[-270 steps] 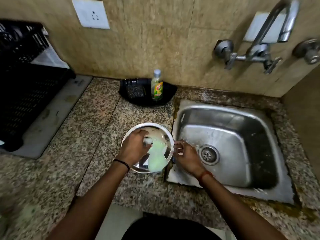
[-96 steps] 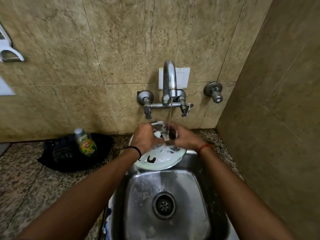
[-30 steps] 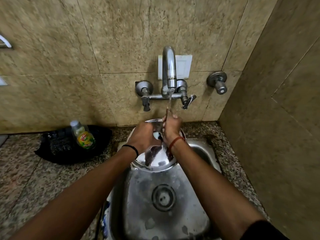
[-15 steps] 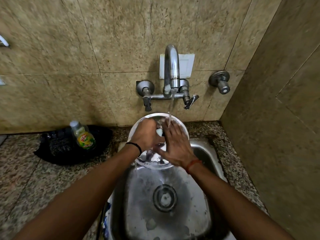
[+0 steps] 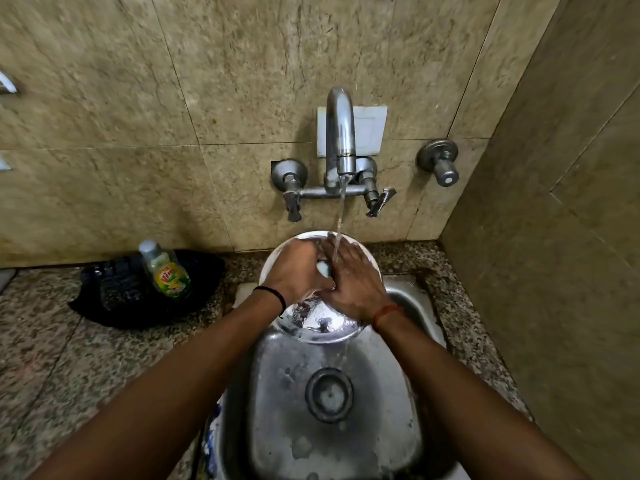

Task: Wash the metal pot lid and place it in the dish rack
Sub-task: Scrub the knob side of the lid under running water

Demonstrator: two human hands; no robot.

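At centre frame the left hand [image 5: 294, 268] is gripping the knob of the metal pot lid [image 5: 320, 327] over the sink [image 5: 408, 296] while the right hand [image 5: 353, 282] is lying flat, rubbing it under running tap water [image 5: 341, 209]; the wet lid risks slipping into the basin.

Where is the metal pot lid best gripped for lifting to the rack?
Probably by the knob at the centre of the lid, coming from above. The left hand already holds there; the lid is tilted and wet under the water, so its thin rim would likely slip.
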